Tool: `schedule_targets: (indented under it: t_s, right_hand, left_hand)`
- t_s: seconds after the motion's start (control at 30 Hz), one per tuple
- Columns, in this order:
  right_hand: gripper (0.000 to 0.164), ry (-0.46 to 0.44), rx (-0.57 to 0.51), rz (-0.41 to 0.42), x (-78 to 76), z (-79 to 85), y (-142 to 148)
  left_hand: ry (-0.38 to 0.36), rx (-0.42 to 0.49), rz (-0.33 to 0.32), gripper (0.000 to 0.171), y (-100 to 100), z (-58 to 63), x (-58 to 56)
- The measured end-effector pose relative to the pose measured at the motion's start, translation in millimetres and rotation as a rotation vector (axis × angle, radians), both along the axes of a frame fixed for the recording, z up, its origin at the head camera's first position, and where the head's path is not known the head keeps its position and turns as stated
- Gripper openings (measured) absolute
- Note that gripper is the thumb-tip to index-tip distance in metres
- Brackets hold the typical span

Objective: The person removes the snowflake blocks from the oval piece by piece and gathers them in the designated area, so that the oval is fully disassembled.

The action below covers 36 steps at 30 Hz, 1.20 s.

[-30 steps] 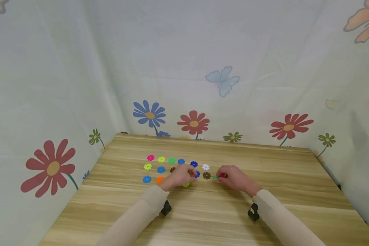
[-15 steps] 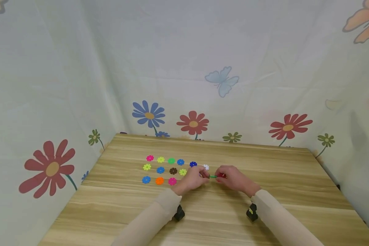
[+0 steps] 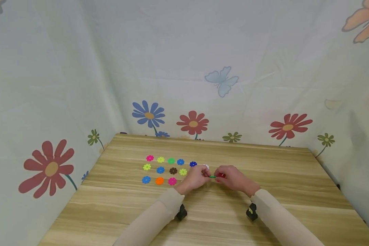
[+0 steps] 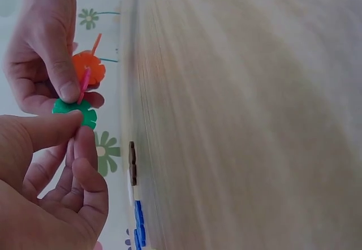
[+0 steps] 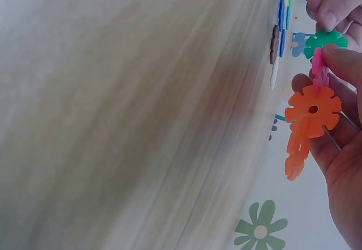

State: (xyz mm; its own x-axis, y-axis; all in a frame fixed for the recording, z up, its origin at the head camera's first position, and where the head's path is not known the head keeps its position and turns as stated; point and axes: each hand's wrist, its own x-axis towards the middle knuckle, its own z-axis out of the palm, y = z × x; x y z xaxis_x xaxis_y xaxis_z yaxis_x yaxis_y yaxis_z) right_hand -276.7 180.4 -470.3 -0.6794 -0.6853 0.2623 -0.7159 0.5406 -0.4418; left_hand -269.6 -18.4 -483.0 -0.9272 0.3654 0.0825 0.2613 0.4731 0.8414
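Above the wooden table, both hands work on a short chain of flower-shaped interlocking discs. My left hand (image 3: 196, 177) pinches the green disc (image 4: 89, 116) at its edge between thumb and fingers. From the other side, my right hand (image 3: 232, 177) grips the pink disc (image 5: 320, 74), its thumb tip close by the green one. Pink and green meet at right angles, edge into edge. Further along the chain hang a flat-facing orange disc (image 5: 301, 104) and a second orange disc (image 5: 295, 158) turned edge-on. The right fingers lie behind these and are partly hidden.
Loose flower discs lie in rows on the table (image 3: 221, 218), among them a pink disc (image 3: 172, 181), an orange disc (image 3: 159, 181) and a dark blue disc (image 3: 193, 164). A brown disc (image 4: 133, 162) lies near the hands. Printed cloth (image 3: 178, 51) stands behind the table.
My left hand has moved right from over the loose discs and now pinches the green disc. The right hand has stayed almost in place with the chain.
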Motion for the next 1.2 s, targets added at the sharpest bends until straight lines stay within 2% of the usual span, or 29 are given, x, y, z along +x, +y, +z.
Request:
schedule_targets:
  t_s: [0.27, 0.37, 0.53, 0.67, 0.83, 1.2]
  right_hand:
    - [0.003, -0.001, 0.008, 0.001, 0.4, 2.1, -2.5]
    - [0.006, -0.019, 0.009, -0.003, 0.3, 2.0, -1.9]
    - [0.009, -0.042, 0.009, -0.041, 3.0, 3.2, -2.0]
    - [0.009, -0.039, 0.015, -0.081, 4.1, 3.4, -1.6]
    - [0.017, -0.045, 0.029, -0.117, 3.9, 3.5, -0.4]
    - [0.03, -0.051, 0.067, -0.139, 3.4, 2.8, 1.9]
  left_hand:
    - [0.029, 0.005, -0.004, 0.015, 0.3, 0.3, -1.3]
    - [0.017, 0.009, 0.003, 0.014, 0.2, 0.5, -1.3]
    - [-0.006, 0.038, 0.022, 0.011, -1.7, 1.2, -0.7]
    - [0.004, 0.054, 0.034, 0.011, -3.6, 2.7, -0.2]
    - [0.01, 0.072, 0.033, 0.011, -5.4, 3.9, 0.2]
    - [0.025, 0.014, 0.041, 0.011, -7.8, 5.0, 0.7]
